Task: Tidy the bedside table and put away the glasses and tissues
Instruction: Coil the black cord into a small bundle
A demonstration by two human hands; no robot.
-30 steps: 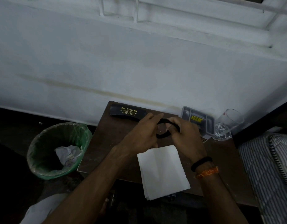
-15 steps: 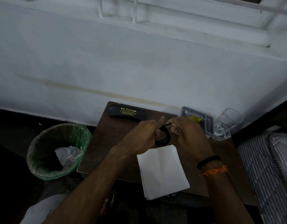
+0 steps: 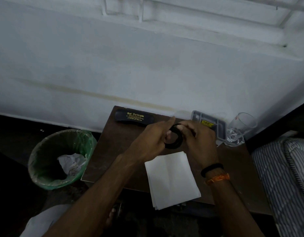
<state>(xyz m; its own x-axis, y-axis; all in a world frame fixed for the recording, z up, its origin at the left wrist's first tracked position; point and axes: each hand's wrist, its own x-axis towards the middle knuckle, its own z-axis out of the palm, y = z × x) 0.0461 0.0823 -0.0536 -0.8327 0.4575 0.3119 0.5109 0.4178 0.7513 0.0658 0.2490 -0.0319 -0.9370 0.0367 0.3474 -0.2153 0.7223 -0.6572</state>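
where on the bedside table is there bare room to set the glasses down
Bare wood lies between the glasses case and the table's left edge, and right of the tissues. The grey tray and glass crowd the back right corner.

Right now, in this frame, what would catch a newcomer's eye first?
Both hands meet over the middle of the dark bedside table, the left hand and right hand together holding black glasses. Just below them a white stack of tissues overhangs the table's near edge. Behind sits a black case lettered in yellow, and left of the table a green-lined bin holds crumpled paper.
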